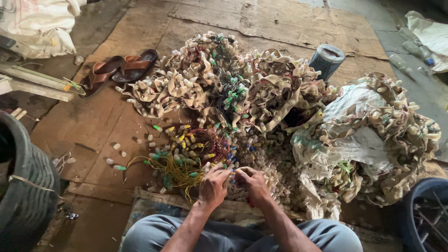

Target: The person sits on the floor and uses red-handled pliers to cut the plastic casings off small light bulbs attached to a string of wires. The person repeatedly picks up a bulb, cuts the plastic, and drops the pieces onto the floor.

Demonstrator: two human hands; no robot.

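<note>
Grey trouser knees (186, 233) fill the bottom edge, and just above them both hands meet at the lower centre. Left hand (213, 185) and right hand (252, 183) have fingers curled together, pinching small bulb caps among the wires (198, 151). Judging by the layout, only a little looks sorted: loose cream caps (266, 158) lie right of the hands, while big tangled heaps on strips (219, 79) and a sack (354, 135) remain across the middle. Sandals (119, 70) sit at upper left.
</note>
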